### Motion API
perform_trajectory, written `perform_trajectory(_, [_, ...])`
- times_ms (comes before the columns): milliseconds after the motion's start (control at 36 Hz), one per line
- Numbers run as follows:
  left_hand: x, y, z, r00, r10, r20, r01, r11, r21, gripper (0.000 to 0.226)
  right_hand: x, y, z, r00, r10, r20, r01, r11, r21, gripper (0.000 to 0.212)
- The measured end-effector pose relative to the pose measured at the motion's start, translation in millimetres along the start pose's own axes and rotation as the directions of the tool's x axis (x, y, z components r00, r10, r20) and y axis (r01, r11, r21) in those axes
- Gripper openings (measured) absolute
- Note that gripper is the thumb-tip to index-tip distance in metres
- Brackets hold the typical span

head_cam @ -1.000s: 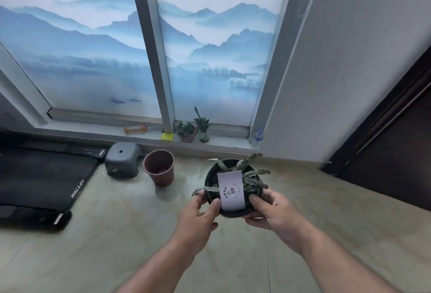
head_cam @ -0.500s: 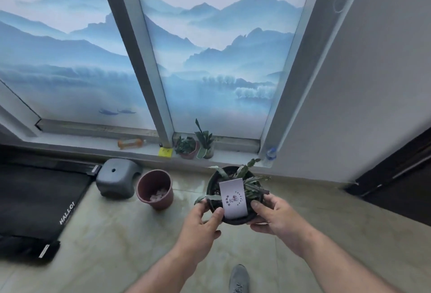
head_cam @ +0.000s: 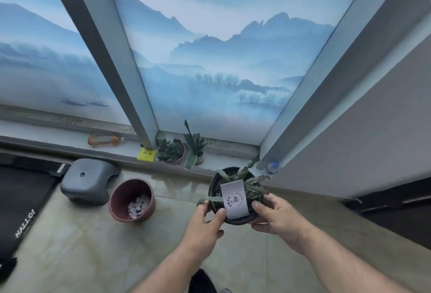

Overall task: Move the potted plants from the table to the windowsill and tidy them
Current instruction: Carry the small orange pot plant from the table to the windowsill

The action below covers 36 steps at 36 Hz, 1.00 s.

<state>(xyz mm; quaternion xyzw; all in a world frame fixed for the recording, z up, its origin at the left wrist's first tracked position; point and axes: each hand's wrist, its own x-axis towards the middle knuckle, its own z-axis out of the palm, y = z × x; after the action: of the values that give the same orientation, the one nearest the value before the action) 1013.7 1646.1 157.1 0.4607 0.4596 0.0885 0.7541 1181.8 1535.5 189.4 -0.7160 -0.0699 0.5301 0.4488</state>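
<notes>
Left hand (head_cam: 205, 225) and right hand (head_cam: 277, 219) both grip the black pot (head_cam: 235, 213). Its trailing leaves could snag the two plants (head_cam: 182, 151) already crowding the windowsill (head_cam: 116, 149).

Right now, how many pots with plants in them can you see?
3. Two stand side by side on the windowsill: a reddish pot and a small pot. Both hands hold the black pot. The floor pot shows no plant.

Windowsill (head_cam: 231, 157) is bare right of two small potted plants (head_cam: 182, 151); a bottle (head_cam: 272, 166) fills the corner.
</notes>
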Motion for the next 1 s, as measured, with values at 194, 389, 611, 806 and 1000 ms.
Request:
perform_trajectory(194, [99,9,-6,0.999,-0.053,0.011,0.053,0.997,-0.05,0.033,95,-24,-11,0.997,0.07,0.009,-0.07,0.997,0.019,0.019])
perform_trajectory(389, [204,2,-15,0.998,-0.055,-0.019,0.054,0.996,-0.066,0.022,206,-42,-18,0.994,0.083,0.069,-0.079,0.995,-0.063,0.019])
perform_trajectory(611, [339,-61,-5,0.986,-0.079,-0.144,0.071,0.995,-0.065,0.021,372,-2,-39,0.985,0.125,0.123,-0.104,0.98,-0.168,0.024])
perform_trajectory(806, [455,-152,11,0.951,-0.105,-0.289,0.097,0.994,-0.044,0.015,525,61,-61,0.97,0.155,0.185,-0.093,0.948,-0.306,0.024])
perform_trajectory(1000, [525,-202,22,0.911,-0.134,-0.39,0.126,0.991,-0.046,0.012,613,87,-69,0.95,0.193,0.245,-0.09,0.921,-0.378,0.019])
